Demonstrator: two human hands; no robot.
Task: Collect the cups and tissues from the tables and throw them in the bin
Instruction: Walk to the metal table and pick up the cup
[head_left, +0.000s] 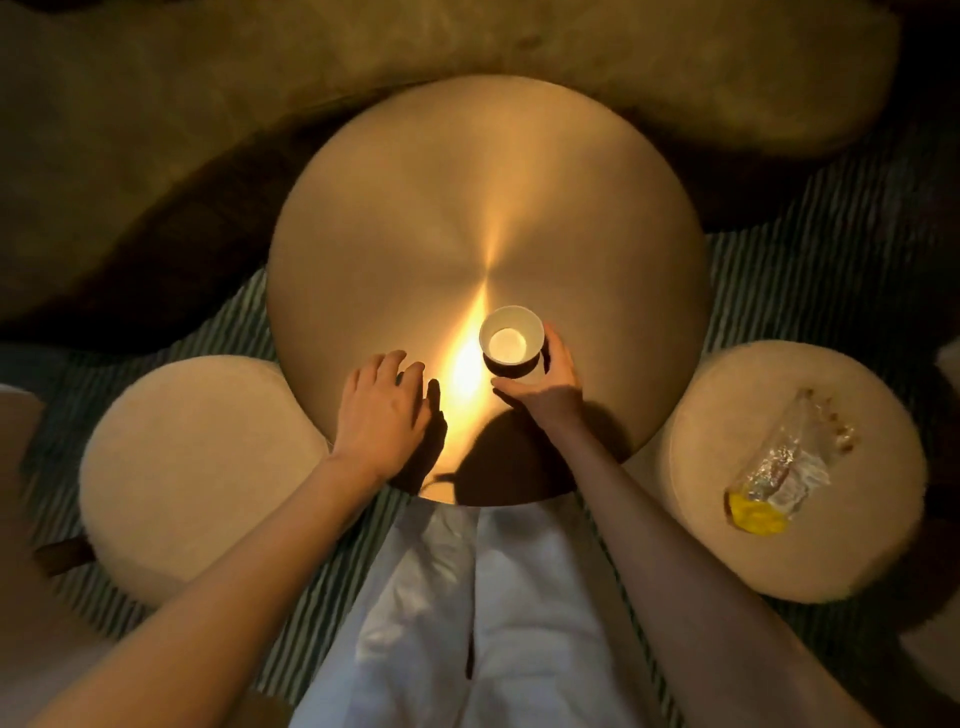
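Nearest, pale trousers (467, 597) and two bare forearms reaching forward over the near edge of a round brass-toned table (488, 197)

Left hand (382, 410) released: fingers straight and spread, palm down, resting flat on the tabletop, gripping nothing

Right hand (545, 382) cupped round a paper cup (511, 340): thumb curled under the near wall, fingers wrapped up the right side, seemingly grasping it. Standing upright on the table, white inside and dark outside, mouth up, long axis vertical; looks empty. Just ahead of the right palm and a little to its left, so clearly the right hand's job; left hand near, but apart from the cup

Next move, by judgement: a straight lift off the smooth, hard top, nothing beside the cup to snag. No tissues visible on this table, no bin in sight

Flanking, two round cream stools: left stool (202, 467) bare, right stool (795, 467) carrying a crumpled clear wrapper (784, 467) with a yellow end

Below, a green-and-white striped rug (810, 291)

Farthest, a long curved olive sofa (415, 47) arcing behind the table, dim in warm light
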